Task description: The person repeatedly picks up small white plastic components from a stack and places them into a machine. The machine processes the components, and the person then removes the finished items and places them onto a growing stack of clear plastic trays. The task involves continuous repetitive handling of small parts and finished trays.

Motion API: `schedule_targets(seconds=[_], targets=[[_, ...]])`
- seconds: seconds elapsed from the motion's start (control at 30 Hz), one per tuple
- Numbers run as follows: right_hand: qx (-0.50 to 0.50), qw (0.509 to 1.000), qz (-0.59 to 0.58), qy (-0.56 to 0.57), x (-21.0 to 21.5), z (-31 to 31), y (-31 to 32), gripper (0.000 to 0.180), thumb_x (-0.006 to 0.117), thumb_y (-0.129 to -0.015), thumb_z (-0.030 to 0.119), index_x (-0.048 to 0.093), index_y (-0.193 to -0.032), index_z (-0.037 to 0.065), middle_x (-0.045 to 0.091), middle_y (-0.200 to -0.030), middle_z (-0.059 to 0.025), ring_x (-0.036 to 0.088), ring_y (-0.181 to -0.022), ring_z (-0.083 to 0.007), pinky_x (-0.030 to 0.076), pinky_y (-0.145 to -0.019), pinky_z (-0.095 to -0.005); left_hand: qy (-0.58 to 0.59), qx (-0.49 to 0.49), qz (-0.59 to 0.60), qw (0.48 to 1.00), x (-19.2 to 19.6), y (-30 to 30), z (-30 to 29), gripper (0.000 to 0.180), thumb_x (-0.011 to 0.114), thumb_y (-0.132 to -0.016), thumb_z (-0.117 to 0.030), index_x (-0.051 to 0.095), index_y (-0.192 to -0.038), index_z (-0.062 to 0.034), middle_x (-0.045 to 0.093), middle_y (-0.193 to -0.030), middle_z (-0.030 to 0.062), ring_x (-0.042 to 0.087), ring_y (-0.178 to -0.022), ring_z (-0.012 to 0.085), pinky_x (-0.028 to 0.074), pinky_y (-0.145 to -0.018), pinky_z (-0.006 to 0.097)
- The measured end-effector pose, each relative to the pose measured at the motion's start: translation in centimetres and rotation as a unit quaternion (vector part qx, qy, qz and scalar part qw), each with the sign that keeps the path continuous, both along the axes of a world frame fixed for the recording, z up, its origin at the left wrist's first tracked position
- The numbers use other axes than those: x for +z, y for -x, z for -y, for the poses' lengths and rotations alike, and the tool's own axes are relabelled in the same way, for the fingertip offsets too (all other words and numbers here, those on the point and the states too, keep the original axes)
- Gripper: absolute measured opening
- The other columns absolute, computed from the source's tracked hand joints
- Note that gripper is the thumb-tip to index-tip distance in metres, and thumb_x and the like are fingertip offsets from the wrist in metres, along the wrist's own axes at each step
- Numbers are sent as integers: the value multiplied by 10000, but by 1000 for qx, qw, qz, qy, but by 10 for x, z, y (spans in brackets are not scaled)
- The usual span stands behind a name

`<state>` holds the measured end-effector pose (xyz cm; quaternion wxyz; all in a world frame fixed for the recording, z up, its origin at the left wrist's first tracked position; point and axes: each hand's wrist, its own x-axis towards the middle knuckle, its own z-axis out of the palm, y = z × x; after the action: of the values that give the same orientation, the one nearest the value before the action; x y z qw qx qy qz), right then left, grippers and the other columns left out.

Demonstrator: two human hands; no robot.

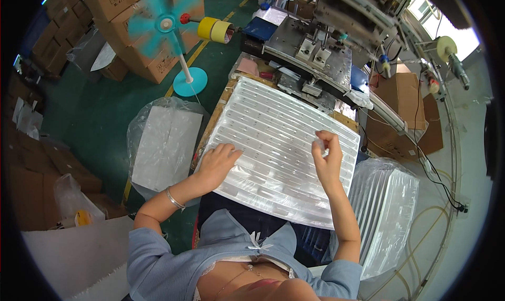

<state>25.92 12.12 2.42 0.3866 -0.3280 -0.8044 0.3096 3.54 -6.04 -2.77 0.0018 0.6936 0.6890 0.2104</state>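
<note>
A wide white ridged tray lies in front of me, its long rows dotted with small pieces and shiny with what looks like clear film. My left hand rests at the tray's left side, palm down, fingers stretched over the near rows and holding nothing that I can see. Over the right part of the tray, my right hand is raised with thumb and fingers curled together. Something small and clear may be between those fingertips, but it is too small to name.
Beyond the tray stands a metal bench machine. Bagged white trays stand at my right, and a bagged white stack at my left. A turquoise fan is spinning near cardboard boxes. Cables hang along the right wall.
</note>
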Motion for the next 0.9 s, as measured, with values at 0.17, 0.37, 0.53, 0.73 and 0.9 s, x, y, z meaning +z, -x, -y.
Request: schedule_targets(seconds=[0.17,0.37,0.53,0.73,0.9], targets=[[-19,999,36,1,-10,-2,-26,178,599,-821,47,568,-994,20,599,-1053,-90,554,-948,-176,430,-788,-279,20,27,104,994,8,-5,-6,380,661,-736,-84,568,-1104,-71,531,-1002,77,553,-894,256,468,-743,338],[17,999,15,-35,-10,5,-15,166,606,-791,-13,591,-956,5,571,-993,-126,576,-924,-264,458,-812,-327,-7,-24,48,999,2,-41,-15,502,672,-755,-266,535,-1205,-92,516,-1145,112,483,-1058,294,373,-869,433],[10,1000,8,-28,-13,4,-17,175,606,-803,-5,626,-974,27,552,-1002,-106,567,-907,-216,477,-735,-290,-2,-8,30,1000,-9,-34,-9,581,624,-796,-343,460,-1288,-81,397,-1317,174,351,-1224,335,234,-996,515],[-5,1000,16,10,-23,1,-30,183,602,-818,9,638,-992,51,547,-1015,-87,557,-908,-180,483,-668,-252,-43,185,100,977,-15,-7,6,669,527,-872,-341,248,-1414,-65,236,-1430,232,208,-1323,399,113,-1054,562],[26,999,20,16,-22,6,-23,164,607,-815,21,634,-973,57,557,-1014,-78,568,-889,-178,485,-651,-253,58,212,113,969,-23,-12,0,695,457,-907,-403,164,-1445,-74,170,-1467,228,137,-1361,394,51,-1057,584]])
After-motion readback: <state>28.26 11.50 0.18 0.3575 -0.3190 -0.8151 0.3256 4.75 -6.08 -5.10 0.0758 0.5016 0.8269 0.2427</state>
